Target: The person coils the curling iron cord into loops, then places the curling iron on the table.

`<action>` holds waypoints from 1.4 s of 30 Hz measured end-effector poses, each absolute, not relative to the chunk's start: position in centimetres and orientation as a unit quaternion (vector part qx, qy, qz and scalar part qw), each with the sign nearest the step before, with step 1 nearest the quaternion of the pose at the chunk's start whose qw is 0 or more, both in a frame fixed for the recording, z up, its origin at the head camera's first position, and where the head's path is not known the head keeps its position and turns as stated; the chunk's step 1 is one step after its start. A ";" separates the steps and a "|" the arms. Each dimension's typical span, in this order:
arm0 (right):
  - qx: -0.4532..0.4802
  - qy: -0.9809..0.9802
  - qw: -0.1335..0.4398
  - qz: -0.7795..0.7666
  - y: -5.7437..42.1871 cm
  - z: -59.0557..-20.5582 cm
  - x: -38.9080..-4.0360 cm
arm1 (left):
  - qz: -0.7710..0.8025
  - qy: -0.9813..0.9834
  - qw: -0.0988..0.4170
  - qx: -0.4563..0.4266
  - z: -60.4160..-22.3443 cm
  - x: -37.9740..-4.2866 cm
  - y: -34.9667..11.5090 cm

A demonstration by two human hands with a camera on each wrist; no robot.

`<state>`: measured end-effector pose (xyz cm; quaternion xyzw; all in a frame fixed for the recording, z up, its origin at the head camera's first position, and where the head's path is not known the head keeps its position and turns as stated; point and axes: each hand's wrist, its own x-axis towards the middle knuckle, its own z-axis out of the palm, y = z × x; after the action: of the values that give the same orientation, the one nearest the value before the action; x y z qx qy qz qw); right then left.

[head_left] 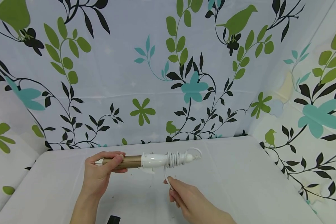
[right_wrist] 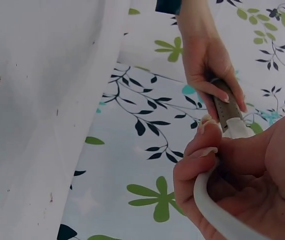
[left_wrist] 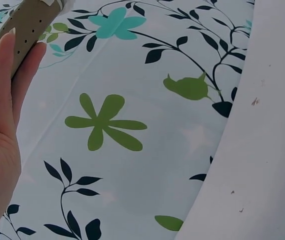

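Observation:
My left hand point(head_left: 98, 174) grips a curling iron by its gold barrel point(head_left: 131, 161), holding it level over the white table. Small holes dot the barrel point(left_wrist: 25, 37) in the left wrist view. The white handle point(head_left: 154, 161) points right, with several turns of white cord point(head_left: 175, 159) wound around its end. Below the handle, my right hand point(head_left: 189, 199) pinches the cord's loose run between thumb and fingers. In the right wrist view the cord point(right_wrist: 217, 210) passes out of the curled right hand point(right_wrist: 247, 165), with the left hand point(right_wrist: 205, 60) on the barrel beyond.
The white table point(head_left: 240, 174) bears small dark specks. Behind it and along both sides hangs a cloth point(head_left: 114, 71) printed with leaves, flowers and birds. A small black object point(head_left: 114, 219) shows at the bottom edge of the head view.

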<state>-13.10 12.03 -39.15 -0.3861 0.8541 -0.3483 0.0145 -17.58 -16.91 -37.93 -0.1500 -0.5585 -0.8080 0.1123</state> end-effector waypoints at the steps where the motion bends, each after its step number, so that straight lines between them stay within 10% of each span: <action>1: -0.383 0.857 0.015 -0.344 12.1 -39.1 -13.0 | -0.807 -0.560 0.115 -0.148 -37.9 -17.6 -16.9; 12: -0.410 0.838 -0.073 -0.354 12.2 -38.7 -12.7 | -0.801 -0.570 0.134 -0.127 -38.1 -17.7 -16.6; 19: -0.363 0.844 0.037 -0.395 12.6 -37.8 -12.3 | -0.789 -0.589 0.137 -0.110 -38.2 -17.7 -16.4; 30: -0.420 0.813 -0.248 -0.318 13.3 -37.5 -13.2 | -0.768 -0.620 0.112 -0.114 -38.2 -17.9 -16.2; 42: -0.423 0.760 -0.412 -0.271 13.8 -36.6 -13.8 | -0.759 -0.633 0.073 -0.131 -38.6 -18.0 -15.2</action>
<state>-13.84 13.82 -36.56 -0.4232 0.7603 -0.2707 -0.4117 -18.02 -15.24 -38.57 -0.1309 -0.6331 -0.7594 0.0731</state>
